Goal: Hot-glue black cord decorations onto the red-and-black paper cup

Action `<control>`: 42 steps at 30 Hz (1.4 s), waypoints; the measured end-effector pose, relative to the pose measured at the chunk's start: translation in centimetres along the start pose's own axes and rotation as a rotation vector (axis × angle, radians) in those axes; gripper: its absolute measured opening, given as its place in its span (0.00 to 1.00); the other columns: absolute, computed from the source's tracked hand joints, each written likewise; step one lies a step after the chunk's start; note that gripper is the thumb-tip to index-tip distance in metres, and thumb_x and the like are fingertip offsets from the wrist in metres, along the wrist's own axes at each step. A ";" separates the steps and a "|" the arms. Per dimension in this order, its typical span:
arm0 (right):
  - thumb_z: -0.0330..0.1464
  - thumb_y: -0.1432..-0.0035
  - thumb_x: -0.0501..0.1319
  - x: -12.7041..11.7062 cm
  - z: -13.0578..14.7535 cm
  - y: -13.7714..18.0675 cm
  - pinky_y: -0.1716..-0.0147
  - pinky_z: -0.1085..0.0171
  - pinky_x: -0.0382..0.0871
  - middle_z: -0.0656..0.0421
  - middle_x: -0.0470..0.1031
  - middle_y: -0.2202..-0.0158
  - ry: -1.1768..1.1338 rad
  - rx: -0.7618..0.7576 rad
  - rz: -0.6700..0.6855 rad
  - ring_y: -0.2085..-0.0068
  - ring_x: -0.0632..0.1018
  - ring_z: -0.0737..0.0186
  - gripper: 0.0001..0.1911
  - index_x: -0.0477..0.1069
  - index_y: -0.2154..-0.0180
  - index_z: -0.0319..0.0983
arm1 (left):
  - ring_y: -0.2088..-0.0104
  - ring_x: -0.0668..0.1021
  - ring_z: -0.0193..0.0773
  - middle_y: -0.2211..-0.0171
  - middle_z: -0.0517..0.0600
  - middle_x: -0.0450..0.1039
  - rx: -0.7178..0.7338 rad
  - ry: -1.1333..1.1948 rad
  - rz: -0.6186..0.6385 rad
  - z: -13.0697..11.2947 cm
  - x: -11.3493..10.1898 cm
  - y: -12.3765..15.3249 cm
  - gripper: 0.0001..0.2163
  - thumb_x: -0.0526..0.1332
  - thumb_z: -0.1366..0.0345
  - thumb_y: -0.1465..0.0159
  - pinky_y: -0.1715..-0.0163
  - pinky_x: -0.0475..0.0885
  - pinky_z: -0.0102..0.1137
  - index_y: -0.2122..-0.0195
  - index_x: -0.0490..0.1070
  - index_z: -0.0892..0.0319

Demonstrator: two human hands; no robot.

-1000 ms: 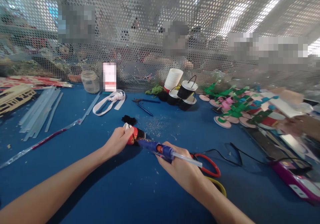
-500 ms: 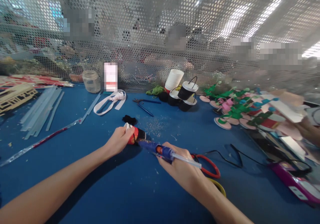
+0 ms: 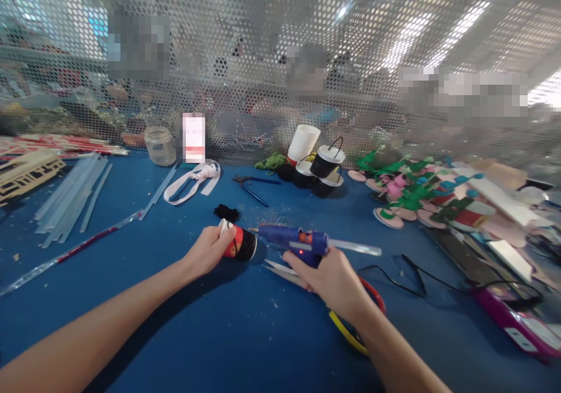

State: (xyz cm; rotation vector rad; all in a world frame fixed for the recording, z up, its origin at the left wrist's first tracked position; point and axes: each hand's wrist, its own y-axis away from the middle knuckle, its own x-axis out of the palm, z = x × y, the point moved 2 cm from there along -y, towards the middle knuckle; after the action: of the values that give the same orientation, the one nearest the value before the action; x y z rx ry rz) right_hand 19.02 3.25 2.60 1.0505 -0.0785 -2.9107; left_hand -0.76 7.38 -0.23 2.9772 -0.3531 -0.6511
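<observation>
My left hand [image 3: 209,251] is closed around a small paper cup [image 3: 234,246] lying on its side, red and black with a white rim. A dark cord runs across the cup near my thumb. In my right hand [image 3: 335,279] is a blue glue gun [image 3: 289,238], its nozzle pointing left, just above and right of the cup. A clear glue stick [image 3: 356,247] sticks out of its back end, and a small red light glows on its side. Beneath my right hand lie scissors [image 3: 284,271] with red and yellow handles, partly covered. Black yarn [image 3: 227,212] rests behind the cup.
Pliers [image 3: 254,187], white ribbon [image 3: 193,181] and a clear jar [image 3: 160,146] stand or lie farther back. Stacked cups [image 3: 304,142] are near the mesh wall. Glue sticks [image 3: 72,197] lie left; green and pink crafts [image 3: 407,191] and a purple power strip [image 3: 517,323] are right.
The glue gun has moved right and away from the cup, turning more level. More of the scissors shows beneath my right hand. My left hand has stayed nearly still with the cup.
</observation>
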 end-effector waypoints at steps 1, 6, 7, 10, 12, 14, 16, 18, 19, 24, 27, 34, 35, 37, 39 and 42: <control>0.40 0.51 0.55 -0.3 -0.2 -0.3 0.85 0.67 0.61 0.64 0.63 0.88 -0.079 0.043 0.001 0.87 0.65 0.67 0.13 0.65 0.72 0.36 | 0.83 0.55 0.27 0.86 0.42 0.50 0.020 0.003 0.003 0.0 0.0 0.1 0.17 0.47 0.54 0.45 0.83 0.50 0.25 0.85 0.54 0.60; 0.42 0.57 0.61 -1.8 -1.4 -2.8 0.78 0.68 0.64 0.59 0.70 0.78 -0.346 0.048 -0.137 0.78 0.70 0.68 0.16 0.66 0.72 0.34 | 0.82 0.58 0.28 0.85 0.43 0.56 0.089 0.015 0.038 -0.4 0.1 0.5 0.18 0.45 0.55 0.43 0.82 0.52 0.24 0.83 0.58 0.61; 0.42 0.59 0.61 -1.9 -1.8 -3.4 0.81 0.69 0.62 0.60 0.69 0.79 -0.365 0.093 -0.140 0.80 0.68 0.70 0.17 0.66 0.74 0.35 | 0.82 0.58 0.28 0.85 0.43 0.55 0.100 0.001 0.036 -0.5 0.1 0.5 0.18 0.45 0.55 0.43 0.81 0.52 0.24 0.84 0.58 0.61; 0.43 0.60 0.62 -1.6 -2.8 -5.6 0.85 0.71 0.59 0.64 0.63 0.84 -0.448 0.170 -0.087 0.84 0.63 0.74 0.16 0.63 0.78 0.36 | 0.82 0.56 0.27 0.85 0.42 0.53 0.133 -0.053 0.018 -0.4 0.0 0.6 0.18 0.45 0.56 0.43 0.81 0.52 0.25 0.85 0.54 0.60; 0.41 0.57 0.61 -1.3 -3.1 -7.0 0.84 0.70 0.59 0.64 0.63 0.83 -0.383 0.153 -0.071 0.84 0.63 0.74 0.15 0.63 0.79 0.36 | 0.82 0.56 0.27 0.85 0.42 0.51 0.154 -0.075 0.012 -0.3 0.0 0.5 0.18 0.44 0.57 0.42 0.81 0.51 0.25 0.86 0.53 0.60; 0.40 0.54 0.58 -1.0 -3.4 -8.0 0.83 0.69 0.61 0.61 0.65 0.83 -0.223 0.132 -0.081 0.83 0.65 0.72 0.14 0.62 0.80 0.37 | 0.82 0.56 0.27 0.86 0.42 0.51 0.167 -0.085 0.007 -0.2 -0.1 0.5 0.18 0.44 0.57 0.42 0.82 0.51 0.25 0.86 0.53 0.60; 0.39 0.54 0.58 -0.7 -3.7 -8.7 0.81 0.66 0.61 0.60 0.65 0.84 -0.083 0.113 -0.110 0.82 0.67 0.68 0.14 0.61 0.83 0.38 | 0.82 0.56 0.27 0.86 0.42 0.52 0.173 -0.091 0.006 -0.1 -0.2 0.4 0.18 0.44 0.57 0.42 0.82 0.51 0.25 0.86 0.53 0.60; 0.37 0.57 0.61 -0.7 -3.7 -8.8 0.78 0.64 0.61 0.59 0.63 0.86 0.003 0.085 -0.159 0.78 0.69 0.62 0.16 0.58 0.87 0.39 | 0.82 0.57 0.27 0.86 0.42 0.53 0.188 -0.099 0.009 -0.1 -0.3 0.4 0.19 0.44 0.57 0.41 0.82 0.51 0.25 0.86 0.54 0.60; 0.35 0.58 0.62 -0.8 -3.6 -8.7 0.76 0.63 0.60 0.58 0.63 0.85 0.050 0.062 -0.197 0.75 0.70 0.59 0.17 0.56 0.89 0.40 | 0.83 0.57 0.27 0.86 0.42 0.53 0.198 -0.108 0.008 -0.2 -0.3 0.4 0.19 0.44 0.57 0.41 0.82 0.51 0.25 0.86 0.53 0.60; 0.35 0.55 0.60 -0.6 -0.4 -7.0 0.68 0.61 0.59 0.53 0.69 0.75 0.229 -0.208 -0.225 0.67 0.69 0.56 0.10 0.66 0.82 0.39 | 0.82 0.58 0.27 0.85 0.42 0.54 0.293 -0.200 0.027 -1.0 -0.1 0.9 0.18 0.43 0.62 0.40 0.81 0.54 0.25 0.86 0.55 0.60; 0.42 0.48 0.53 0.9 2.4 -6.0 0.70 0.64 0.60 0.58 0.71 0.76 0.100 -0.398 0.090 0.70 0.70 0.62 0.17 0.70 0.79 0.39 | 0.81 0.60 0.28 0.83 0.44 0.58 0.468 -0.295 0.061 -1.8 0.1 1.5 0.16 0.43 0.66 0.40 0.78 0.56 0.25 0.83 0.60 0.61; 0.47 0.48 0.50 4.4 3.9 -5.2 0.64 0.63 0.61 0.59 0.73 0.75 -0.436 -0.165 0.499 0.68 0.72 0.63 0.22 0.72 0.76 0.37 | 0.78 0.63 0.32 0.80 0.49 0.63 0.811 -0.555 0.162 -2.6 0.9 2.7 0.14 0.44 0.68 0.41 0.75 0.60 0.27 0.82 0.59 0.60; 0.46 0.50 0.53 4.5 3.8 -5.1 0.63 0.63 0.61 0.59 0.73 0.74 -0.541 -0.113 0.502 0.67 0.72 0.64 0.20 0.73 0.75 0.37 | 0.78 0.63 0.32 0.80 0.49 0.63 0.820 -0.570 0.169 -2.6 1.0 2.7 0.13 0.44 0.68 0.42 0.75 0.61 0.28 0.82 0.59 0.60; 0.41 0.55 0.60 4.6 3.7 -5.0 0.62 0.64 0.61 0.60 0.74 0.71 -0.727 -0.025 0.489 0.67 0.72 0.65 0.13 0.73 0.73 0.38 | 0.77 0.63 0.32 0.80 0.49 0.63 0.824 -0.572 0.179 -2.8 1.0 2.8 0.12 0.45 0.69 0.42 0.75 0.61 0.27 0.82 0.58 0.60; 0.36 0.61 0.65 4.5 3.7 -5.0 0.62 0.65 0.61 0.60 0.74 0.70 -0.831 0.034 0.468 0.66 0.72 0.66 0.09 0.72 0.74 0.37 | 0.77 0.63 0.32 0.80 0.48 0.63 0.830 -0.547 0.195 -2.9 0.9 2.8 0.12 0.44 0.69 0.42 0.75 0.61 0.27 0.81 0.58 0.60; 0.33 0.61 0.65 4.1 3.8 -5.1 0.62 0.67 0.60 0.59 0.74 0.71 -0.872 0.038 0.389 0.67 0.71 0.68 0.07 0.71 0.77 0.36 | 0.77 0.63 0.31 0.80 0.48 0.62 0.804 -0.507 0.216 -3.0 0.8 2.8 0.12 0.44 0.69 0.42 0.75 0.60 0.27 0.81 0.58 0.60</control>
State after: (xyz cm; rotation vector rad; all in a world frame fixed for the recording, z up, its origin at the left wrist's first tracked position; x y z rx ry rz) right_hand 13.26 8.19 2.61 -0.2758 -0.3194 -2.7485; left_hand 0.68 4.54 2.53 3.3175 -1.2053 -1.5431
